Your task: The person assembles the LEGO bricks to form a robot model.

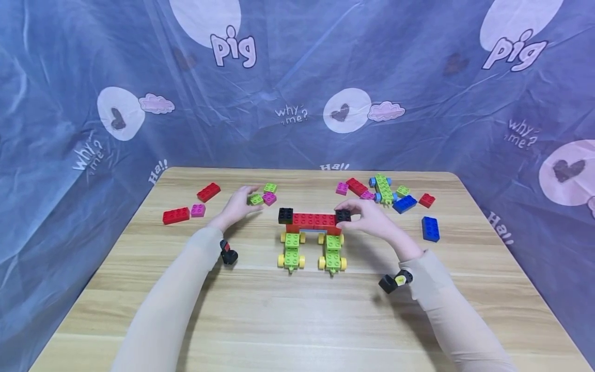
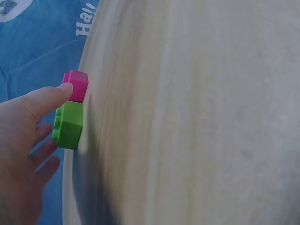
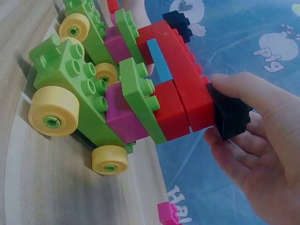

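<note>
Red bricks formed a beam (image 1: 313, 220) whose long axis ran left to right across two green wheeled bases (image 1: 292, 254) (image 1: 332, 254) on the tabletop (image 1: 297, 320); at the beam's right end, the fingers of the right hand (image 1: 369, 219) pinched a black brick (image 1: 343, 216), the thumb on one side and the fingertips on the other; a second black brick (image 1: 285, 215) sat at the left end, apart from both hands and between them; the left hand (image 1: 236, 207) was left of the beam, its fingers parted and loosely bent about a small green brick (image 1: 255, 200), with no firm hold apparent, and whether they touched it I could not tell; a pink brick (image 1: 269, 198) lay just beyond, to the right; the printed cloth (image 1: 288, 62) behind read "pig", "why me?" and "Ha!!"; the yellow label (image 1: 400, 280) at the right wrist was too small to read, and no brand could be made out on the bricks.
</note>
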The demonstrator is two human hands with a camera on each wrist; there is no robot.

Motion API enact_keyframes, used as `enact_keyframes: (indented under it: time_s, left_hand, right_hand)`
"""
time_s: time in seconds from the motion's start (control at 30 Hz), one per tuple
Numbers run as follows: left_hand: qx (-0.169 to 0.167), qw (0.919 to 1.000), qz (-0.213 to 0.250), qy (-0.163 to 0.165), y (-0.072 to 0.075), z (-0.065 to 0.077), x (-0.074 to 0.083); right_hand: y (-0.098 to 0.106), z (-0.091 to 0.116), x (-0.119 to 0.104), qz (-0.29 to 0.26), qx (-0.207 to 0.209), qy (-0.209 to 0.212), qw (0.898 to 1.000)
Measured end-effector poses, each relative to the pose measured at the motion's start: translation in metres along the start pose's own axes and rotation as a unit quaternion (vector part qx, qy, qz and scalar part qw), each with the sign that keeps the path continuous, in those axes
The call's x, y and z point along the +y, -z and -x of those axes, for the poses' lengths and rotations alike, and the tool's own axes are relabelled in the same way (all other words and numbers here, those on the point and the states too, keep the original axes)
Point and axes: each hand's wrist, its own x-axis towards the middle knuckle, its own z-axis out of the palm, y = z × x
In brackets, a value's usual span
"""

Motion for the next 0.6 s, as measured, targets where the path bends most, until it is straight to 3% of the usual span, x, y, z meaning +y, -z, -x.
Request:
enact_keyframes:
  time_s: [0.2,0.43,0.6]
  left_hand:
    - [0.007,0.9997,-0.017,0.015,-0.0036,-0.0006,-0.0029]
    - [-0.007,0.9985,-0.032,0.044,-0.0057,-0.0007,-0.0042]
    - [-0.006,0.9983,-0.041,0.041,-0.006,-0.001,-0.0052]
  right_hand:
    - [-0.0006,0.0001,0.0006,0.0,0.001,-0.004,1.0]
    - [-0.0012,0.0003,-0.0007,-0.01,-0.002,-0.01,1.0]
    - [-0.0008,0.0,-0.0008,-0.008,-0.003,-0.011,1.0]
